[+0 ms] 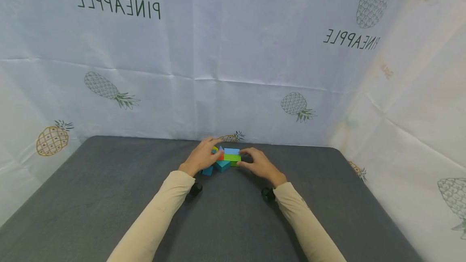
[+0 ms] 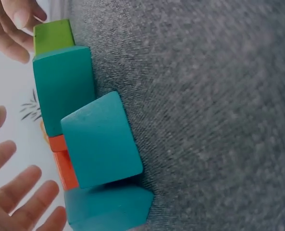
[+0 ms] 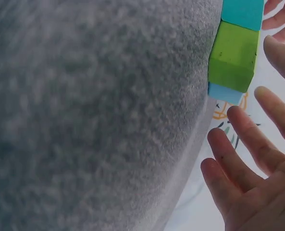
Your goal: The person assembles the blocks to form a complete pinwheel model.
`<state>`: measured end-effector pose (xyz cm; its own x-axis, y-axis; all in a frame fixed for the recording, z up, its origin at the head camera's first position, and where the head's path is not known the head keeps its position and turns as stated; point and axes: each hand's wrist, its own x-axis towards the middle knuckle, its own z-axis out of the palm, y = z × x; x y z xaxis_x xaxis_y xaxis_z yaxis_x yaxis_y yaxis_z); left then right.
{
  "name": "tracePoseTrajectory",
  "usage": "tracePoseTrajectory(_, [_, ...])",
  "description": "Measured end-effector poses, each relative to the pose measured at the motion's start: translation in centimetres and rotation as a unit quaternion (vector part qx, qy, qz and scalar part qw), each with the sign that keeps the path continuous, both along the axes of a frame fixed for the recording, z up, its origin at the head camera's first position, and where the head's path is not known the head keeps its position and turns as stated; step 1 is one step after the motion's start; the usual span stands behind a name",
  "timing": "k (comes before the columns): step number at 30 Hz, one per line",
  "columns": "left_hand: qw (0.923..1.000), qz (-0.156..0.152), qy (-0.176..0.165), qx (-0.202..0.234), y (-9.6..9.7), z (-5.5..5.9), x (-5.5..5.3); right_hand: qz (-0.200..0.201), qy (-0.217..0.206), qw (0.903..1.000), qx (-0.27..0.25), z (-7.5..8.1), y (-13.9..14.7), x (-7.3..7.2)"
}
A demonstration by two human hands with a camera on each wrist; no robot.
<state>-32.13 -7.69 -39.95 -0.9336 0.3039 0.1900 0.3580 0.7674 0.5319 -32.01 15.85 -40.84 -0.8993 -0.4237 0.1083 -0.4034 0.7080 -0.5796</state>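
A small cluster of coloured blocks lies at the far middle of the table. It has a green block [image 1: 232, 157], a light blue block [image 1: 231, 151] behind it, a teal block [image 1: 222, 166] in front and another teal block [image 1: 207, 171] to the left. Orange pieces [image 2: 65, 168] show between the teal ones in the left wrist view. My left hand [image 1: 201, 157] hovers at the cluster's left side, fingers spread. On the right side, my right hand [image 3: 257, 168] has its fingers extended, fingertips close by the green and light blue blocks. Neither hand grips a block.
The dark grey table [image 1: 233, 221] reaches back to a white cloth [image 1: 240, 51] printed with pineapples. More cloth hangs along both sides. A yellow block [image 1: 215, 148] peeks out behind my left hand. Black wrist devices [image 1: 268, 194] sit under both wrists.
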Motion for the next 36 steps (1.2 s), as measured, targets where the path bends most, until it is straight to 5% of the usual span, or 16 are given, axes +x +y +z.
tracePoseTrajectory(19, [0.9993, -0.036, -0.003, -0.009, 1.5, -0.4, -0.3, 0.021, 0.033, 0.9992, 0.010, -0.6, -0.6, -0.6])
tracePoseTrajectory(36, [0.9981, -0.036, 0.007, -0.050, 1.9, -0.8, -0.6, 0.016, -0.005, 0.9999, 0.001, -0.3, -0.2, -0.5])
